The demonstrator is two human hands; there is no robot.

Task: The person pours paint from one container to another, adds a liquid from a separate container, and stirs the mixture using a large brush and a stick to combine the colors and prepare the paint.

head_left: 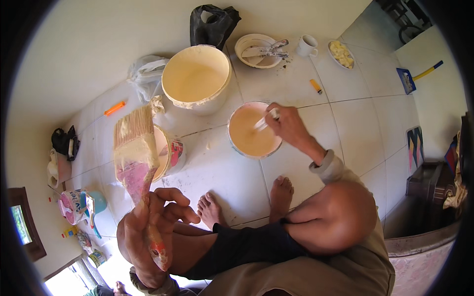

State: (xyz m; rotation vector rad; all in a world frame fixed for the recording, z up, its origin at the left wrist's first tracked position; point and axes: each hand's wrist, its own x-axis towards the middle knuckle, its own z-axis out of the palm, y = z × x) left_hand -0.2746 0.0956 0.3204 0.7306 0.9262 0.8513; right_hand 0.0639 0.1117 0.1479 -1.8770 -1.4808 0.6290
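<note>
My left hand point(158, 217) is wrapped around the handle of a wide paintbrush point(133, 153), bristles pointing up and caked with cream paint. Behind the brush and partly hidden by it stands an open paint bucket point(175, 154) with a coloured label. In my right hand point(291, 126) is a pale, stick-like tool point(261, 123), its lower end dipped in cream paint; its exact kind cannot be made out. That paint point(249, 133) fills a round tub point(230, 140) on the tiles in front of my feet.
A large cream-coated bucket point(227, 91) stands by the wall, between a clear plastic bag point(145, 81) and a bowl with scrapers point(242, 42). Further right are a white mug point(306, 46), a dish of pale chunks point(341, 54) and an orange lighter point(316, 86). An orange-handled tool point(114, 108) lies left.
</note>
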